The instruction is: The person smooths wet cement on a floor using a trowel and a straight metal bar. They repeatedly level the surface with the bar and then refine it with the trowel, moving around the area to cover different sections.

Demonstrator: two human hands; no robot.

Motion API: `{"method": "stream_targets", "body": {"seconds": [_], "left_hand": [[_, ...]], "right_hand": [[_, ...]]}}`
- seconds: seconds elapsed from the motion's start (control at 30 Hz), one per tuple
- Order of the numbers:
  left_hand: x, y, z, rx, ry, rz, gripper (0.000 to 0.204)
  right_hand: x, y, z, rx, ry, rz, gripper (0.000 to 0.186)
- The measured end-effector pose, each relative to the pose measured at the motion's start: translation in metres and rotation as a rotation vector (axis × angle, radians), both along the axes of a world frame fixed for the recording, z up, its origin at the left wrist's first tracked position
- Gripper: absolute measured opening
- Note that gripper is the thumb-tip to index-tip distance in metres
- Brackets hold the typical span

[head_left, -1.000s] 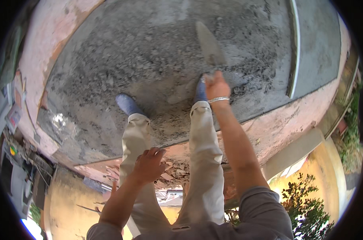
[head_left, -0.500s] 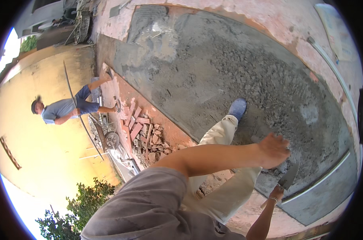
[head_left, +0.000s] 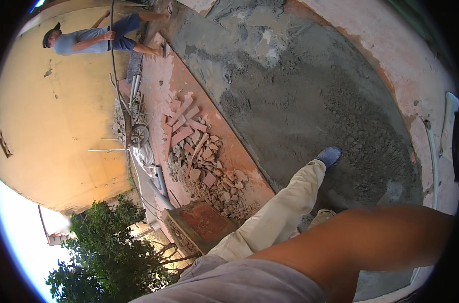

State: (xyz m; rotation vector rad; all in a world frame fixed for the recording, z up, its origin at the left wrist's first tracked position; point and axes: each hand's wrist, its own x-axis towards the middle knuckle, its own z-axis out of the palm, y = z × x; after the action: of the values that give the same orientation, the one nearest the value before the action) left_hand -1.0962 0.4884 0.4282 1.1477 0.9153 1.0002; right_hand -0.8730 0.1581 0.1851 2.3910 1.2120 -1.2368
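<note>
My bare left arm [head_left: 371, 242] crosses the lower right of the view, coming out of a grey sleeve [head_left: 249, 285]. Its hand lies beyond the dark rim of the picture and cannot be seen. Neither my right hand nor the trowel shows now. Beneath the arm spreads wet grey cement [head_left: 290, 106], smooth in places and lumpy toward the right. My leg in cream trousers [head_left: 280, 202] reaches across it, with a blue shoe [head_left: 330, 156] resting on the cement.
Broken bricks and rubble [head_left: 204, 156] are heaped beside the cement's edge, near a reddish box-like block [head_left: 199, 224]. By the yellow wall [head_left: 62, 116] a person [head_left: 88, 40] carries a long pole, close to a wheelbarrow [head_left: 131, 129]. A pale bar [head_left: 432, 161] lies at the right.
The view has swung, and my left arm now fills the lower right. Both hands and the trowel in my right hand have left sight. The person with the pole appears higher up.
</note>
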Motion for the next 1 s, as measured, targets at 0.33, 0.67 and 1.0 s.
{"method": "stream_targets", "body": {"seconds": [0.33, 0.67, 1.0], "left_hand": [[-0.079, -0.100, -0.031, -0.455, 0.190, -0.015, 0.045], [-0.011, -0.394, -0.062, -0.310, 1.093, -1.068, 0.041], [0.008, -0.515, 0.062, -0.208, 1.249, -0.937, 0.039]], "right_hand": [[0.056, 0.012, 0.048, 0.003, 0.059, -0.026, 0.040], [0.078, 0.007, 0.069, -0.049, 0.120, -0.137, 0.028], [0.160, -0.042, 0.085, -0.147, 0.085, -0.169, 0.022]]}}
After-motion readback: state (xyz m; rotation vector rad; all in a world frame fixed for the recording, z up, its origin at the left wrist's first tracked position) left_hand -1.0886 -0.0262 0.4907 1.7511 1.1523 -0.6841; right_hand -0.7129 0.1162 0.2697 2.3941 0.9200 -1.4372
